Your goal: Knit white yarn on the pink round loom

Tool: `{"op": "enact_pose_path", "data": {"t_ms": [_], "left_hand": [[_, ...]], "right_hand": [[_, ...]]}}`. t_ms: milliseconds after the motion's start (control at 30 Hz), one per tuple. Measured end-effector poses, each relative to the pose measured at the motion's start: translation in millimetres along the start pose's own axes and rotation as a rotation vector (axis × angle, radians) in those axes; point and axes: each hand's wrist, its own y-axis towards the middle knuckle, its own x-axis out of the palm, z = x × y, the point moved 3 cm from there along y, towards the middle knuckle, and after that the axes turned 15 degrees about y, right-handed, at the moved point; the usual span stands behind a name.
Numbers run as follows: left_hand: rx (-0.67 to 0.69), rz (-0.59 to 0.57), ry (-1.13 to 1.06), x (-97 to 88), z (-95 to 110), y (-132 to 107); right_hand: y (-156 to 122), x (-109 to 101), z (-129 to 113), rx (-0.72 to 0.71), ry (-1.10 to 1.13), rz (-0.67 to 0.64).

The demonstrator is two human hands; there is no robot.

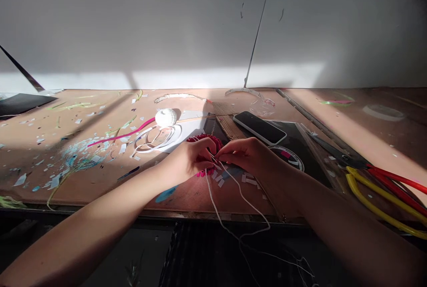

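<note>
My left hand [195, 158] is closed over the near-left side of a round magenta piece with a ruffled or looped edge [205, 137]. A white string [240, 184] runs up to its fingertips. Facing it, my right hand [248, 153] has thumb and forefinger pinched together on the string, close to the left fingertips. Two lengths of string hang from between the hands, over the table's front edge and down into the dark lap area. My fingers hide the middle of the magenta piece and any small tool there.
A white ball of thread [166, 117], paper rings [163, 139] and a magenta strip [122, 137] lie left. A phone [259, 127] rests beyond my right hand. Shears with red and yellow handles [383, 180] lie right. Paper scraps [93, 144] litter the table [110, 189]; a pale wall [167, 24] stands behind.
</note>
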Motion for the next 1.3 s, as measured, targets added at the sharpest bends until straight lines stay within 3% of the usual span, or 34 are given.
{"op": "enact_pose_path", "data": {"t_ms": [467, 800, 1300], "left_hand": [[0.009, 0.017, 0.03, 0.2, -0.4, 0.4], [-0.019, 0.021, 0.023, -2.8, 4.1, -0.8], [-0.034, 0.014, 0.028, 1.8, 0.1, 1.8]], "right_hand": [[1.5, -0.1, 8.3, -0.022, -0.058, 0.02], [2.3, 0.2, -1.4, 0.065, 0.115, 0.049], [1.3, -0.1, 8.1, -0.013, -0.071, 0.029]]}}
